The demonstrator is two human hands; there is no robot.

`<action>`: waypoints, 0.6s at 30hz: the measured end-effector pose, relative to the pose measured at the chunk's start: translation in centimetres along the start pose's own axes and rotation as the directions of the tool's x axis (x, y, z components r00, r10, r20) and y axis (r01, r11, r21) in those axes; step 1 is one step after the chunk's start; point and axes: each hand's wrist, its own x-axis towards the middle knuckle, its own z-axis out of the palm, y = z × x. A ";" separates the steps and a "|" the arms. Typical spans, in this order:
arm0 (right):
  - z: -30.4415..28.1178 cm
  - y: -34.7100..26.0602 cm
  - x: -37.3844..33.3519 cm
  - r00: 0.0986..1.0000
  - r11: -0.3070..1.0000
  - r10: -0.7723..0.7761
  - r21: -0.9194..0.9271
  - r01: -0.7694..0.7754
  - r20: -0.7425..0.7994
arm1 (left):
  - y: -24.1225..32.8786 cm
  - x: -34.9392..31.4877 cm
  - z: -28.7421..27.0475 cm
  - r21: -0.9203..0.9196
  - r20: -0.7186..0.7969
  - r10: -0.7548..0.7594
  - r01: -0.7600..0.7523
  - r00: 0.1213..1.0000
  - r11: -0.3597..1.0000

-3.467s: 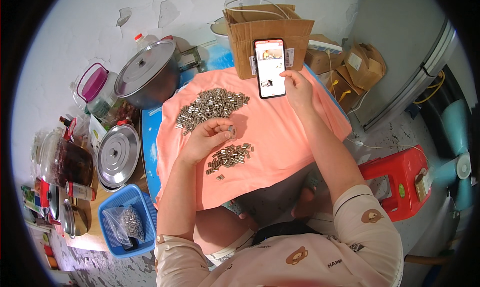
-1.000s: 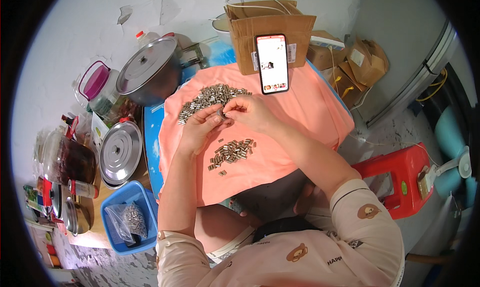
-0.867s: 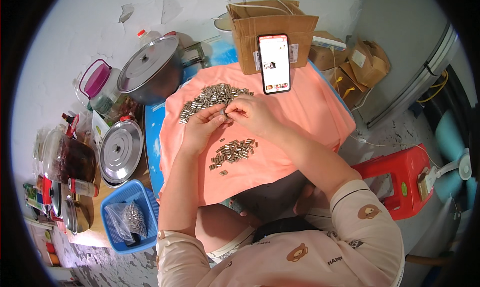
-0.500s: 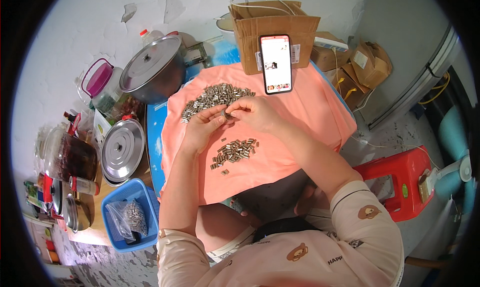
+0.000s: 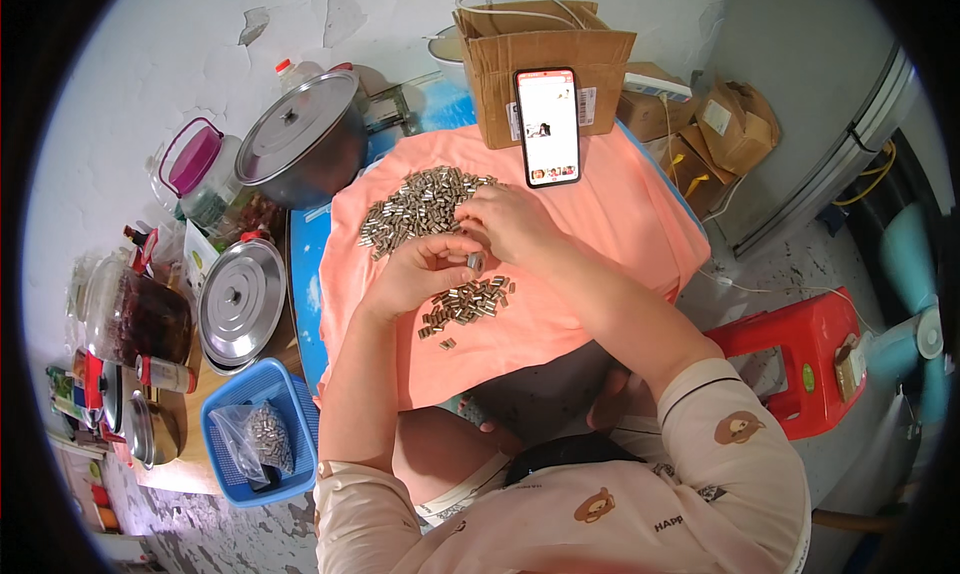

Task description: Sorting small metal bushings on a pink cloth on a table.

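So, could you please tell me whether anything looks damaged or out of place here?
The white wall above the lidded pot shows flaked patches, and a couple of small metal pieces lie apart from the smaller pile.

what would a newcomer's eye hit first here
Probably the salmon cloth in the middle, bearing a large heap of small metal cylinders, with a smaller heap nearer the person. Next, the lit phone standing before the cardboard box at the back, and the red stool at right.

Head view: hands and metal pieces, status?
Left hand holding small grey piece. Right hand at larger metal pile. Smaller pile nearer the person. Phone apart from both hands.
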 end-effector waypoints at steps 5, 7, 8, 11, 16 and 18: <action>0.4 0.3 -0.2 0.996 1.000 -0.004 0.005 0.004 0.085 | 0.5 -0.2 0.5 0.011 0.030 -0.022 0.022 0.999 1.000; -0.3 -0.2 -0.2 0.992 1.000 0.012 0.003 -0.013 0.123 | 0.5 -0.2 0.5 0.016 0.045 -0.019 0.018 0.999 1.000; -0.5 -0.3 -0.2 0.987 1.000 0.029 0.000 -0.029 0.158 | 0.5 -0.1 0.4 0.023 0.060 -0.016 0.015 0.998 1.000; -0.7 -0.3 -0.3 0.987 1.000 -0.004 0.004 0.003 0.161 | 0.0 0.0 -0.2 0.034 0.047 -0.035 0.033 0.998 0.999; -0.5 -0.4 -0.3 0.987 0.999 0.031 -0.043 -0.025 0.155 | -0.5 0.3 -1.1 -0.032 -0.037 0.031 -0.032 0.999 0.999; -0.7 -0.9 -0.1 0.992 0.999 0.017 -0.047 -0.012 0.122 | -0.6 0.0 -1.5 -0.133 -0.150 -0.030 0.010 0.988 0.991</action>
